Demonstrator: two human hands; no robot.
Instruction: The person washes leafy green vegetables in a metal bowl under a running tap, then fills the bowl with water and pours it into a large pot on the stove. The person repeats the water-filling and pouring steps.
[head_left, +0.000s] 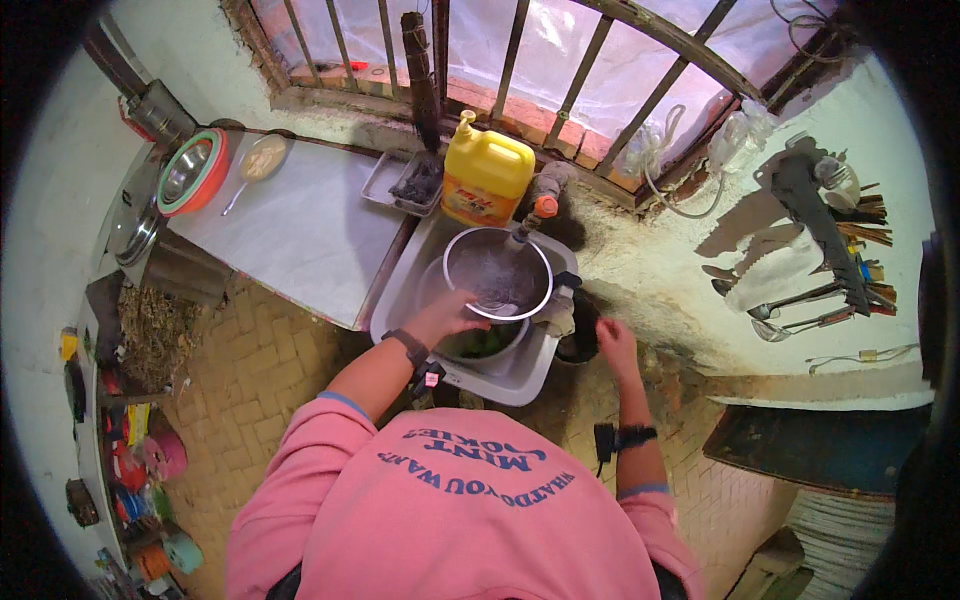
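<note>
My left hand (450, 319) grips the near left rim of a metal bowl (450, 262), tilted under the faucet (519, 236). Its inside looks wet. Below it a pot or basin with something green (484, 341) in it sits in the grey plastic sink (536, 375). Off to the right, over a dark bucket-like opening beside the sink, my right hand (616, 341) has its fingers curled; whether it holds anything small is hidden. A cloth (556, 315) hangs on the sink's right rim. Behind the bowl stands a yellow plastic jug (487, 176) with a pump top.
Left of the sink, a white-topped table (300, 232) bears stacked bowls (193, 172), a dish with a spoon (262, 157) and metal trays (390, 180). Ladles (802, 296) hang from a rack on the right wall. Below them is a dark-topped surface (810, 450).
</note>
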